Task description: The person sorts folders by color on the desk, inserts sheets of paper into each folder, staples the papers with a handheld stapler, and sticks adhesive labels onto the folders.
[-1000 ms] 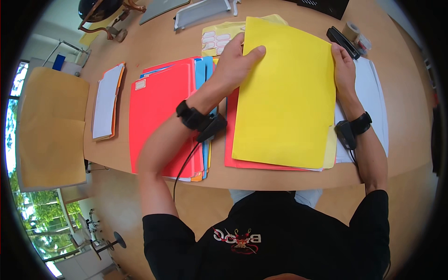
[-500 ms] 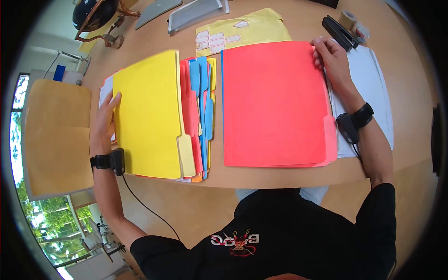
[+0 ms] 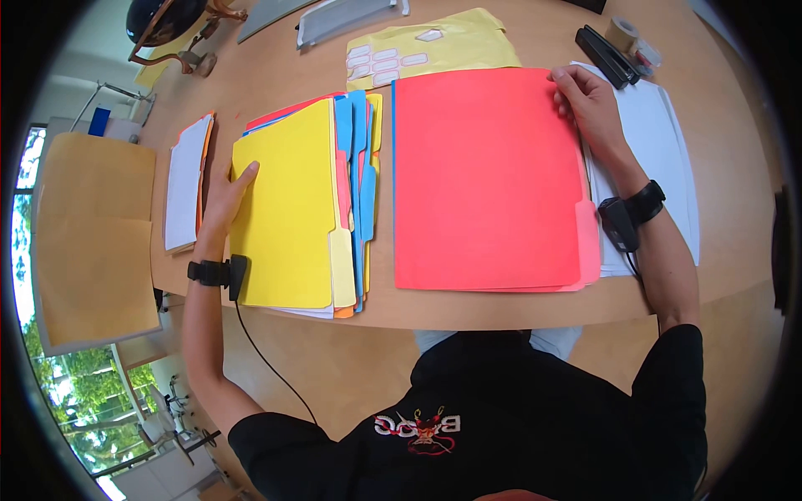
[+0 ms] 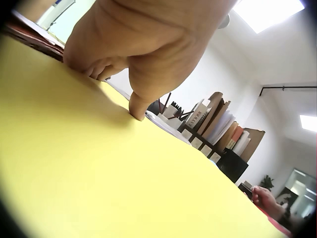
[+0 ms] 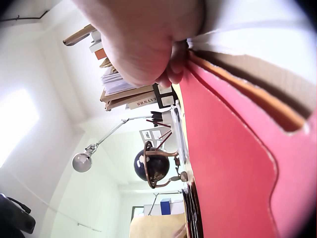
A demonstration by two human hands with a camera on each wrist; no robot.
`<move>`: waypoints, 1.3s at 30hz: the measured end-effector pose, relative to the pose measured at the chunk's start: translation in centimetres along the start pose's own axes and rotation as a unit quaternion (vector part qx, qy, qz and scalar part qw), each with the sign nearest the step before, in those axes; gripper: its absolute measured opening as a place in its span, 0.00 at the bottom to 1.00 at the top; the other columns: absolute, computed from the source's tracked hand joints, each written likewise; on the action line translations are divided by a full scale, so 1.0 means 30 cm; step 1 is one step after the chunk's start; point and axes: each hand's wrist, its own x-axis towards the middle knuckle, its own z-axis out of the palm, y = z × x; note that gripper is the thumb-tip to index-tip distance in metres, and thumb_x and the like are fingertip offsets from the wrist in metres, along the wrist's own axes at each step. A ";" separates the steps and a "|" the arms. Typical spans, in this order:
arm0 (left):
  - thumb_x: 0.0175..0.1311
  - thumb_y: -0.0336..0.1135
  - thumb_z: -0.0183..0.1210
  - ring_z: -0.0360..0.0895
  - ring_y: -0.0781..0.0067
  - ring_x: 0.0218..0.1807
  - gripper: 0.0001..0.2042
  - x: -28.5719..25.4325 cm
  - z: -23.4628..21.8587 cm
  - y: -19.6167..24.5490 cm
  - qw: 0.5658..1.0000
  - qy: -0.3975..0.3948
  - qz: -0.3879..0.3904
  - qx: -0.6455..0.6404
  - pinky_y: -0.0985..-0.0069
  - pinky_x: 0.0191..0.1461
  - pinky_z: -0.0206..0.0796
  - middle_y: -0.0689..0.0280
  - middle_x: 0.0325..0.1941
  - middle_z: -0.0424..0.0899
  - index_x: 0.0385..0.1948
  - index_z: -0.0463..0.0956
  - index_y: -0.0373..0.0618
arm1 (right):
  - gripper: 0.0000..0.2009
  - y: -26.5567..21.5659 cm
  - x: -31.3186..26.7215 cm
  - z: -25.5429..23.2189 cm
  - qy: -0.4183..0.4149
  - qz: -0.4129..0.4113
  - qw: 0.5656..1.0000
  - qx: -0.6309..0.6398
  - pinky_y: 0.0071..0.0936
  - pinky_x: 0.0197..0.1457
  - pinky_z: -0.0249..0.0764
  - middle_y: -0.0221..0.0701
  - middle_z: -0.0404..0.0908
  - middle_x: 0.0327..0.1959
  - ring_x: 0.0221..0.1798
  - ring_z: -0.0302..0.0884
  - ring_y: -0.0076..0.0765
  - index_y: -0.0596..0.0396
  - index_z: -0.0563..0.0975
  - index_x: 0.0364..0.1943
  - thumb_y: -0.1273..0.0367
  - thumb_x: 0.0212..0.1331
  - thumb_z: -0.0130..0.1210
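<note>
On the left stack in the head view lies a yellow file folder (image 3: 284, 209), its tab toward the right. My left hand (image 3: 224, 200) grips its left edge, thumb on top and the other fingers over the side; the left wrist view shows the thumb (image 4: 139, 105) against the yellow sheet. Beneath it, blue, red and yellow folder tabs (image 3: 365, 196) stick out to the right. A red file folder (image 3: 484, 179) tops the right-hand pile, with a blue edge showing along its left. At its upper right corner, my right hand (image 3: 589, 104) pinches the edge with curled fingers.
White papers (image 3: 668, 167) lie right of the red folder, with a black stapler (image 3: 607, 58) and tape roll (image 3: 621, 35) above. A yellow envelope with labels (image 3: 443, 46) lies behind. At far left are a narrow white-and-orange stack (image 3: 188, 179) and a globe (image 3: 163, 21).
My left hand has carried the yellow folder from the right pile to the left stack and lowered it there, uncovering the red folder. My right hand stays near the right pile's upper corner.
</note>
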 end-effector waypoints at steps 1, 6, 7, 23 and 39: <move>0.63 0.45 0.66 0.76 0.63 0.62 0.34 0.026 -0.004 -0.022 0.992 0.062 0.033 0.108 0.74 0.62 0.68 0.49 0.62 0.76 0.65 0.66 0.31 | 0.15 0.002 0.002 -0.001 -0.003 -0.001 1.000 -0.005 0.14 0.32 0.68 0.22 0.77 0.24 0.26 0.70 0.14 0.58 0.81 0.39 0.59 0.70 0.55; 0.65 0.40 0.64 0.75 0.64 0.64 0.28 0.043 0.080 0.187 0.961 0.099 0.233 0.108 0.74 0.66 0.65 0.55 0.62 0.77 0.64 0.68 0.35 | 0.15 -0.011 -0.003 0.004 -0.010 -0.004 1.000 -0.025 0.14 0.33 0.68 0.23 0.78 0.25 0.26 0.71 0.14 0.59 0.80 0.39 0.59 0.70 0.55; 0.66 0.40 0.63 0.75 0.65 0.63 0.27 0.027 0.123 0.267 0.974 0.029 0.225 0.014 0.74 0.66 0.65 0.57 0.62 0.77 0.64 0.69 0.35 | 0.15 -0.016 -0.003 0.005 -0.012 -0.001 0.999 -0.035 0.14 0.33 0.68 0.23 0.78 0.25 0.27 0.71 0.14 0.59 0.80 0.39 0.59 0.70 0.55; 0.62 0.48 0.62 0.73 0.53 0.63 0.29 0.064 0.689 0.574 0.909 -0.091 0.292 0.284 0.67 0.67 0.63 0.49 0.60 0.76 0.60 0.73 0.36 | 0.13 0.009 0.008 0.003 0.038 -0.023 0.990 -0.133 0.18 0.30 0.69 0.26 0.81 0.24 0.25 0.73 0.17 0.63 0.82 0.37 0.63 0.66 0.57; 0.44 0.44 0.77 0.73 0.54 0.57 0.32 0.038 0.662 0.587 0.908 -0.084 0.325 0.250 0.65 0.60 0.67 0.51 0.54 0.76 0.49 0.72 0.36 | 0.13 -0.014 -0.004 0.012 0.045 -0.015 0.985 -0.168 0.20 0.33 0.70 0.27 0.81 0.26 0.26 0.73 0.19 0.62 0.83 0.39 0.63 0.64 0.58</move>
